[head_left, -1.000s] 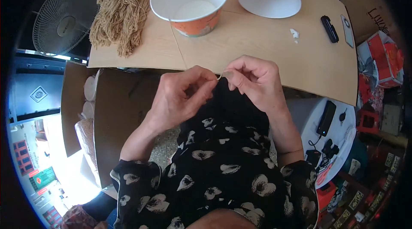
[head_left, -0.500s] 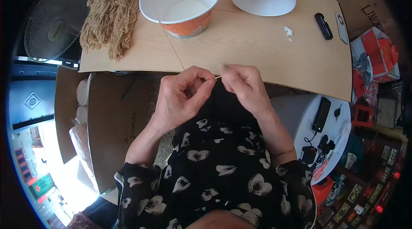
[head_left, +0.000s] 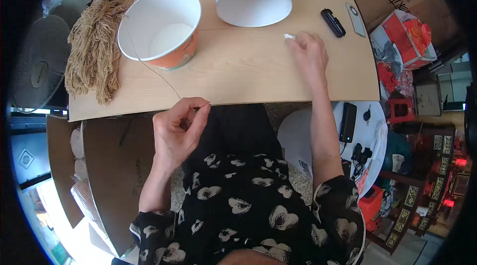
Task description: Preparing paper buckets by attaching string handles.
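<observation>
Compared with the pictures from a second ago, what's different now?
The right hand has let go of the string and moved forward and right over the table, its fingertips now at the white scrap; whether they grip it is unclear. The view has shifted too. Unchanged: the left hand pinching the string, the bowl and the yarn bundle.
</observation>
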### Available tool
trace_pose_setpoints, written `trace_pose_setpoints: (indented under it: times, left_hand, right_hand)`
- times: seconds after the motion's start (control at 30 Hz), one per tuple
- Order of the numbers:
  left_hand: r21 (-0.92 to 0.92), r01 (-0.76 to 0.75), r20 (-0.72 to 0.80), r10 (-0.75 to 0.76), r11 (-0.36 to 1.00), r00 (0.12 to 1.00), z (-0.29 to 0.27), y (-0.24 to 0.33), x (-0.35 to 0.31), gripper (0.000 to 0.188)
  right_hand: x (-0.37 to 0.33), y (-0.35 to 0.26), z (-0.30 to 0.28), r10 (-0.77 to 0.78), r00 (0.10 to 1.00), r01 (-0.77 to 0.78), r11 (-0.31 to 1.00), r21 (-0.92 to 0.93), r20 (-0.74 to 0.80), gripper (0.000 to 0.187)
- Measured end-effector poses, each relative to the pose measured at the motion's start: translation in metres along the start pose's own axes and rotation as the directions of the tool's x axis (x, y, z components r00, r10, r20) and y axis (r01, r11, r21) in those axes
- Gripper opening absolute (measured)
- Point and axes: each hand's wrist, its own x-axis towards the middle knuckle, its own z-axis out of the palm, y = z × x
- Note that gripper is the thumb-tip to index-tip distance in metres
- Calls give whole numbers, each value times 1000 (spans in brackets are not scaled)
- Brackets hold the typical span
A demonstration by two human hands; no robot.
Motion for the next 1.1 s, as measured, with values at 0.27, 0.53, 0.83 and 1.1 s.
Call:
trace_pose_setpoints:
  times: [0.27,0.53,0.83,1.1]
  left_hand:
    - [-23,56,1,-56,998,998,0,1,5,8]
    - [-71,36,-37,-39,997,999,2,-2,10,8]
    - [-147,40,-18,-43,988,999,7,-3,13,10]
    - [-185,5,-21,-9,983,1000,5,2,12,9]
  right_hand:
    - [5,8,7,-62,998,64,989,134,-18,17]
    - [2,41,-4,-158,987,158,987,-2,12,18]
    - [-50,-67,-39,-55,989,-59,712,699,140,18]
    - [-93,-129,-36,-343,819,-403,225,887,460,31]
